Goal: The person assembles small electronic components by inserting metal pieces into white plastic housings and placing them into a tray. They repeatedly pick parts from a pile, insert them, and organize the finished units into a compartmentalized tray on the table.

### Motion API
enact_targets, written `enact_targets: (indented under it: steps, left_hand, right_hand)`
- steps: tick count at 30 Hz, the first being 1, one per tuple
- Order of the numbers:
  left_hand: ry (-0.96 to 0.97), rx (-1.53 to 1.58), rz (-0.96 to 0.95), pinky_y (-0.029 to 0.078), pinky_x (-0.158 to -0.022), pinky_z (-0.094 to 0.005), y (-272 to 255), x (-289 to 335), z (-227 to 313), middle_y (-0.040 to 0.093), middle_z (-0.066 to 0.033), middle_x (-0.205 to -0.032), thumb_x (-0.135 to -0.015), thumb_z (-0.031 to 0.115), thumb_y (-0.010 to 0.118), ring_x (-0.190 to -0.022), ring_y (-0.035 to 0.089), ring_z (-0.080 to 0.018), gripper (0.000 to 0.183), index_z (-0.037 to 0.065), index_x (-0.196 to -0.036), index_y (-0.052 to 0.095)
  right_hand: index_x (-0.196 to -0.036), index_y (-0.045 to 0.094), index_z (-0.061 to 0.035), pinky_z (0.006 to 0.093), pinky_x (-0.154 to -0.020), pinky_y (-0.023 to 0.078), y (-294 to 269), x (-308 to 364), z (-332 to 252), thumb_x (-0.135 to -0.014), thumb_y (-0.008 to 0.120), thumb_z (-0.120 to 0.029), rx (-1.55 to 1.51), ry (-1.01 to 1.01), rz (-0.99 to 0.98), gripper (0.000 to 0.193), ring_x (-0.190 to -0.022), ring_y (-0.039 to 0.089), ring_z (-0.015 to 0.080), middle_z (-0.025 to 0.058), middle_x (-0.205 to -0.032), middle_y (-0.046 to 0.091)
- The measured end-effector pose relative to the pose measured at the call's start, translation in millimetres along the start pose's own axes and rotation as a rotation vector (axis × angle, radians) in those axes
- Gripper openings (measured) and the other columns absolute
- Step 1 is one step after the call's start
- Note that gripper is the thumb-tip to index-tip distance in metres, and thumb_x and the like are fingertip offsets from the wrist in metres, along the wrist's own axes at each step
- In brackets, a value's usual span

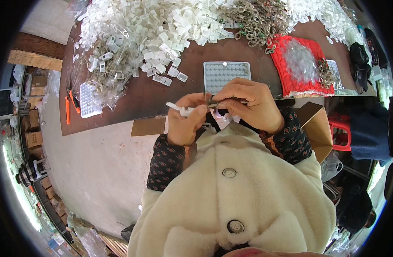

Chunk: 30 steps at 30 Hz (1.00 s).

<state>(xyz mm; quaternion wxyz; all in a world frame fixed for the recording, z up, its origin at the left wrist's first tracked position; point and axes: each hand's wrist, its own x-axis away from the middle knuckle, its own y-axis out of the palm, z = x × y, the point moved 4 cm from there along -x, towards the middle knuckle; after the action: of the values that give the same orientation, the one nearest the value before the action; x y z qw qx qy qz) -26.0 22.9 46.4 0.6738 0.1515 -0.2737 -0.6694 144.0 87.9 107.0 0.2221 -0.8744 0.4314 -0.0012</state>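
A white plastic piece (182, 111), long and narrow at its outer end, sits in the person's left hand (186, 122), held up before the near edge of the worktop (132, 103). The thumb and forefinger there are clamped on it. The right hand (252, 103) has its thumb and fingertips pinched on a thin, dark piece (210, 103) that spans the gap between the hands — whether it touches the white plastic, I can't tell from here.

The grip looks to me like the weak spot: both pieces are small and held by fingertips alone, so a slip or an uneven push could flick one past the near edge to the floor, and too hard a twist might bend the thin one.

Just beyond the right hand, a dimpled tray (220, 75) lies near the middle of that edge, a small silver disc (224, 64) on its far rim; a knuckle drifting forward could jog it. Farther off, a heap of white plastic parts (171, 25) spreads toward the far edge — loosely stacked, so a bump might start a slide. Orange-handled pliers (67, 109) lie by the near left corner, well apart from the hands.
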Motion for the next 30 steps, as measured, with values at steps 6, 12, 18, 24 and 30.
enact_targets:
  steps: [6, 12, 18, 24, 30]
  left_hand:
    - [-0.150, -0.070, 0.087, 0.028, -0.044, -0.0200, -6, -1, -1, 0.065, -0.0064, -0.081, -0.089, 0.001, 0.067, -0.052, 0.042, -0.0029, 0.019, -0.007, -0.105, 0.064]
    - [-0.039, 0.105, 0.219, 0.030, -0.042, -0.0200, 4, -1, -2, 0.065, -0.0054, -0.080, -0.089, 0.000, 0.066, -0.050, 0.044, -0.0045, 0.014, -0.003, -0.102, 0.063]
    - [-0.066, 0.051, 0.173, 0.026, -0.038, -0.0202, 7, 0, -7, 0.060, -0.0054, -0.076, -0.092, 0.008, 0.062, -0.047, 0.044, -0.0075, 0.013, 0.001, -0.102, 0.061]
    - [-0.046, 0.105, 0.205, 0.027, -0.041, -0.0197, 7, 3, -9, 0.059, -0.0053, -0.074, -0.094, 0.014, 0.059, -0.050, 0.045, -0.0076, 0.016, 0.002, -0.105, 0.061]
    - [-0.086, 0.291, 0.200, 0.039, -0.053, -0.0240, 10, 1, -7, 0.061, -0.0115, -0.092, -0.099, 0.016, 0.050, -0.066, 0.052, -0.0137, 0.025, 0.000, -0.116, 0.058]
  right_hand:
    - [-0.098, 0.069, -0.0028, 0.0317, -0.072, 0.053, -3, 0, -6, -0.080, 0.072, 0.004, 0.050, -0.044, -0.151, 0.020, -0.081, 0.066, 0.0244, 0.0095, -0.089, 0.066]
    - [-0.095, 0.065, -0.0059, 0.0390, -0.076, 0.051, 7, 1, -17, -0.072, 0.077, -0.007, 0.429, -0.283, 0.134, 0.026, -0.087, 0.063, 0.0308, 0.0083, -0.092, 0.064]
    - [-0.103, 0.066, -0.0031, 0.0359, -0.072, 0.050, 20, 6, -12, -0.072, 0.072, -0.003, 0.478, -0.442, 0.230, 0.031, -0.081, 0.063, 0.0273, 0.0088, -0.092, 0.064]
    - [-0.109, 0.066, 0.0001, 0.0351, -0.071, 0.049, 23, 12, -11, -0.075, 0.067, 0.000, 0.506, -0.504, 0.247, 0.034, -0.079, 0.062, 0.0255, 0.0090, -0.091, 0.064]
    - [-0.106, 0.068, 0.0009, 0.0315, -0.073, 0.051, 15, 10, -3, -0.079, 0.068, 0.006, 0.324, -0.319, 0.336, 0.028, -0.082, 0.063, 0.0242, 0.0120, -0.094, 0.065]
